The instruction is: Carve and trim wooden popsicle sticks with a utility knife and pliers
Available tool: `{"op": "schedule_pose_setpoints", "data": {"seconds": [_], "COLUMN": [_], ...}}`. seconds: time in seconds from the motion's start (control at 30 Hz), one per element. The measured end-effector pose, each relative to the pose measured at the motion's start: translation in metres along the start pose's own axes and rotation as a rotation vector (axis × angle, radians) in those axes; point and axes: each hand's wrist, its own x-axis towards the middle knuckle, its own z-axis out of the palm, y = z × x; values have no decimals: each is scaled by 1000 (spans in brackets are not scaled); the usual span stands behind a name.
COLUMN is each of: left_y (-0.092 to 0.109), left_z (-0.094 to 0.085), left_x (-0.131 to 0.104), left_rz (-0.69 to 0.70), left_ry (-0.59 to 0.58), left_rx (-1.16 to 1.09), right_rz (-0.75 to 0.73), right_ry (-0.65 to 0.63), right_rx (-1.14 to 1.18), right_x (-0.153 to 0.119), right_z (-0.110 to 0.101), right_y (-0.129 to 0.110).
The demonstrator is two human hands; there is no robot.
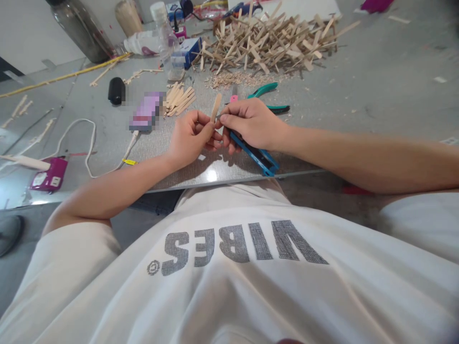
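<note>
My left hand [193, 134] is closed, pinching a flat wooden craft stick [216, 106] between thumb and fingers, with its rounded end pointing up and away. Against the stick's lower part, my right hand [251, 123] holds its fingertips, curled round a blue-and-black tool that looks like a utility knife [258, 157]. Its handle slants out beneath the palm toward the table edge. A small dark tip shows by the right thumb; most of the tool's front is hidden. Just beyond the right hand lie green-handled pliers [265, 90] and a pink-ended metal strip [234, 98].
Behind the hands rises a big heap of craft sticks [265, 43], with wood shavings [229, 79] before it. A small stick pile [178, 99], phone [146, 111], black case [116, 91], clear bottle [167, 52] and purple adapter [49, 174] with a white cable stand leftward.
</note>
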Motion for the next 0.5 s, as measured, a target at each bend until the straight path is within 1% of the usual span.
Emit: {"op": "schedule_pose_setpoints", "data": {"seconds": [0.1,0.37,0.5], "left_y": [0,-4,-7], "left_z": [0,-1,0], "left_x": [0,1,1], "left_rz": [3,24,38], "left_ry": [7,-3,3], "left_rx": [17,58,77], "right_rz": [-9,-23,-13], "right_ry": [2,-43,-35], "right_rx": [0,10,11], "right_x": [1,1,0], "right_z": [-1,-3,-3], "right_y": [1,2,0]}}
